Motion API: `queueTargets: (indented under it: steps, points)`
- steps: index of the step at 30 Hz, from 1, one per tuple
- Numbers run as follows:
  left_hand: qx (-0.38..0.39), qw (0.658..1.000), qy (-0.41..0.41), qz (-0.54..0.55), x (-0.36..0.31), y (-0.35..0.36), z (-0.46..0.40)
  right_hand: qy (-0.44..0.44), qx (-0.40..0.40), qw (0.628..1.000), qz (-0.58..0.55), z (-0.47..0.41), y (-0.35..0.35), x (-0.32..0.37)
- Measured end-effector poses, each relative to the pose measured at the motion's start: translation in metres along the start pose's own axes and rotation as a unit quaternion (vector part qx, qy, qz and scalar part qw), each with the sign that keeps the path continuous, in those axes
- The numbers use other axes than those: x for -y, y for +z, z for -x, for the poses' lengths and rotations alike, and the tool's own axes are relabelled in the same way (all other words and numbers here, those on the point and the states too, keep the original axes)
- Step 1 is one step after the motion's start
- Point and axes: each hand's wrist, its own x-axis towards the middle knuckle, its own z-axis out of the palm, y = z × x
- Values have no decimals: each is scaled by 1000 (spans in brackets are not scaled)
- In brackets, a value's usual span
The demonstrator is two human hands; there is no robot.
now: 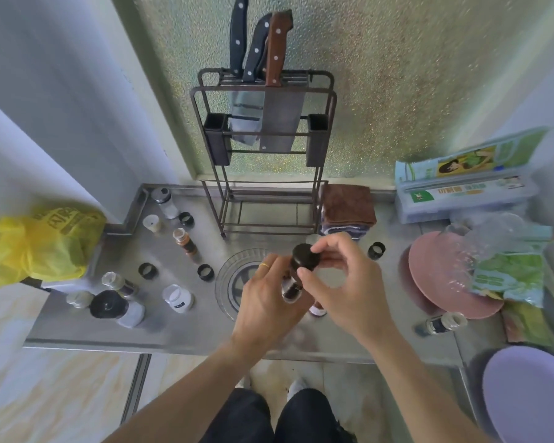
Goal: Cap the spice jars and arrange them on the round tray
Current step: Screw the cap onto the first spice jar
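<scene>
My left hand point(266, 302) grips a small glass spice jar point(291, 292) above the clear round tray point(229, 276). The fingers of my right hand point(343, 279) pinch the black cap point(306, 256) that sits on top of this jar. Another jar point(318, 310) stands partly hidden beneath my hands. Uncapped jars stand on the left: a brown-spice jar point(185, 240), a white jar point(178, 298), and a clear one point(119, 282). A capped jar point(115, 306) is at front left. Loose black caps point(147, 270) point(205, 272) point(186, 219) point(376, 250) lie on the steel counter. One jar point(442, 324) lies on its side at the right.
A knife rack point(263, 148) stands at the back centre, with a folded brown cloth point(347, 206) beside it. Pink plates point(442, 276) and packaging sit at the right, a yellow bag point(39, 244) at the left, a lilac plate point(531, 394) at front right.
</scene>
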Motion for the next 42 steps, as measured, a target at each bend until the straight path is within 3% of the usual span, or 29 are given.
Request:
queueTargets:
  steps: [4,9,18,23,27,31,35,42]
  points:
    - [-40,999,23,12,0,-22,1,-28,17,998,45,-3,-4,16]
    - [-56,997,51,29,8,-38,6,-32,101,993,55,-9,-4,30]
    - [-63,994,75,36,43,-52,23,-94,261,948,154,-20,13,34]
    - [-82,992,92,30,78,-50,37,-85,207,947,228,-11,42,21]
    - [-85,990,107,30,110,-41,47,-94,267,933,223,-1,64,1]
    - [-86,989,112,42,142,-25,56,-110,228,929,268,8,86,-21]
    - [-97,987,123,46,170,-4,63,-115,256,923,262,18,104,-47]
    - [-132,978,157,42,214,36,83,-155,228,912,304,38,128,-93]
